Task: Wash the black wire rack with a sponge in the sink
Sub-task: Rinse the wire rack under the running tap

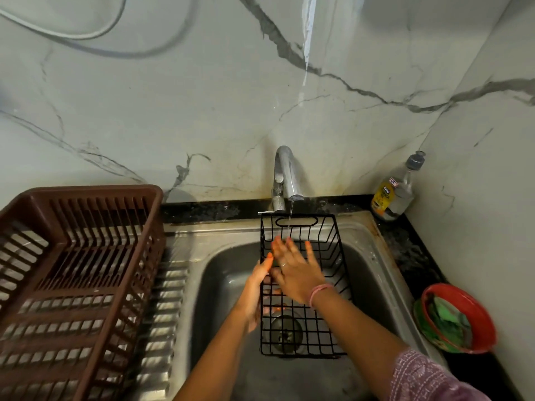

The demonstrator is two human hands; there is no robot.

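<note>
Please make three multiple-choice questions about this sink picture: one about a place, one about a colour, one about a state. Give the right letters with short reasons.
1. Where does the bottle stand?
A. in the sink
B. in the back right corner of the counter
C. inside the brown drying basket

2. What colour is the bowl on the right?
A. red
B. white
C. blue

3. What is the state of the tap?
A. off
C. hidden
B. running thinly

Answers: 1 B, it stands where the walls meet; 2 A, its rim is red; 3 B, a thin stream falls onto the wire rack, which the left hand holds.
</note>
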